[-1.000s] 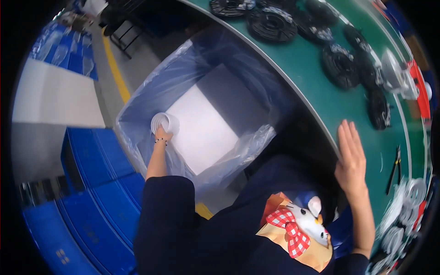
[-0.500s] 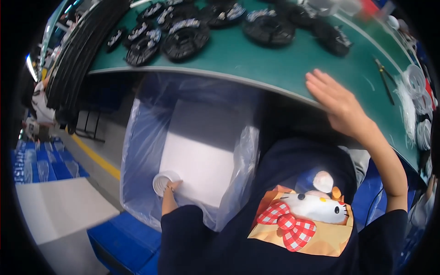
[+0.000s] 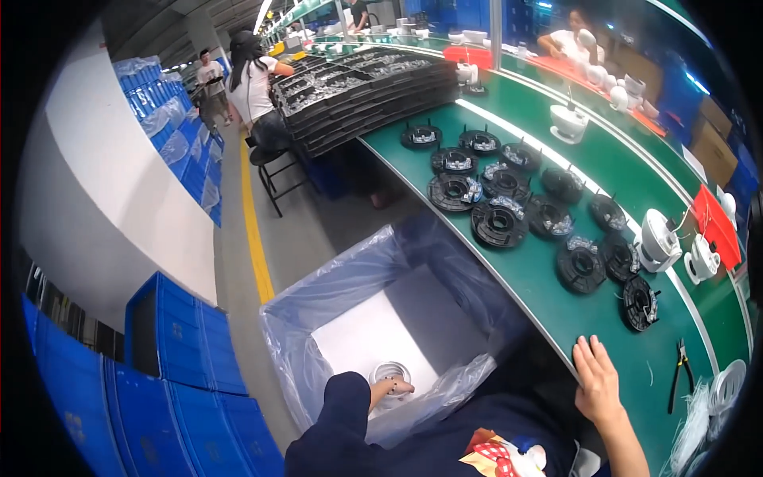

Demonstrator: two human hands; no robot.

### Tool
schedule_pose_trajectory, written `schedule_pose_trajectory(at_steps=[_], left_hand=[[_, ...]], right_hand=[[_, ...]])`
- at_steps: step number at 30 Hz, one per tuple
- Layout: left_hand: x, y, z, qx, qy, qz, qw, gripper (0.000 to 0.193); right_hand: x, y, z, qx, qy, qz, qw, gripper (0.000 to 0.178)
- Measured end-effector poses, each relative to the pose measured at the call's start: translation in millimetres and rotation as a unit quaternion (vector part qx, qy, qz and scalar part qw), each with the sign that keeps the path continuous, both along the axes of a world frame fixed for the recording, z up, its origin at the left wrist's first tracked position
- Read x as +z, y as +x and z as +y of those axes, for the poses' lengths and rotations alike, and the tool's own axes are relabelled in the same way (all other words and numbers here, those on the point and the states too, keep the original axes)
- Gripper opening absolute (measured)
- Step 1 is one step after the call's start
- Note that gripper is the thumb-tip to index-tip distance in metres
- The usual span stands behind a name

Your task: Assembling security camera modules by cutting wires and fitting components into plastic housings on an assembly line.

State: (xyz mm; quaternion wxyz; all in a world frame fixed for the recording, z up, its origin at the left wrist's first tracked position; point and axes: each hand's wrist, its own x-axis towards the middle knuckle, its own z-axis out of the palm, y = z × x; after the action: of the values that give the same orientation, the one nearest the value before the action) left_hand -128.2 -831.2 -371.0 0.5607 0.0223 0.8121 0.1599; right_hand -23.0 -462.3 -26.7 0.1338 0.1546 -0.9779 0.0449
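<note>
My left hand (image 3: 397, 387) reaches down inside a blue bin lined with clear plastic (image 3: 290, 342). Its fingers hold a white ring-shaped plastic part (image 3: 388, 368) low over the white sheet (image 3: 346, 330) at the bin's bottom. Whether the part touches the sheet I cannot tell. My right hand (image 3: 596, 378) lies on the front edge of the green workbench (image 3: 524, 270), palm down with fingers stretched and nothing in it. Several round black parts (image 3: 499, 222) with clips and small pale pieces sit on the bench beyond it. A pair of cutting pliers (image 3: 680, 374) lies to its right.
Stacked black trays (image 3: 373, 103) stand at the far end of the bench. White housings (image 3: 660, 241) and a red bin (image 3: 715, 226) are along the right. Blue crates (image 3: 175, 397) line the left. One person (image 3: 254, 87) sits by the trays; another (image 3: 572, 48) works across the line.
The view has swung up and to the left, showing more of the hall. My left hand is still in the bin with the white part; my right hand now rests on the bench edge.
</note>
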Motion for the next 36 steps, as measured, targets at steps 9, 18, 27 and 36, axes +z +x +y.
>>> schedule_pose_trajectory(at_steps=[9,18,27,36], left_hand=[[194,-7,-4,-0.005,0.159,0.317,0.935,0.106],[471,-4,111,0.079,0.528,0.444,0.719,0.058],[472,47,536,0.041,0.694,-0.305,0.65,0.048],[330,84,717,0.168,0.549,-0.517,0.635,0.036]], right_hand=[[5,4,18,0.067,-0.05,0.003,0.996,0.06],[-47,-26,1,0.046,-0.195,0.181,0.963,0.032],[-82,-34,-11,-0.011,-0.187,0.093,0.978,0.039],[-84,-25,-23,0.077,-0.986,-0.106,-0.106,0.044]])
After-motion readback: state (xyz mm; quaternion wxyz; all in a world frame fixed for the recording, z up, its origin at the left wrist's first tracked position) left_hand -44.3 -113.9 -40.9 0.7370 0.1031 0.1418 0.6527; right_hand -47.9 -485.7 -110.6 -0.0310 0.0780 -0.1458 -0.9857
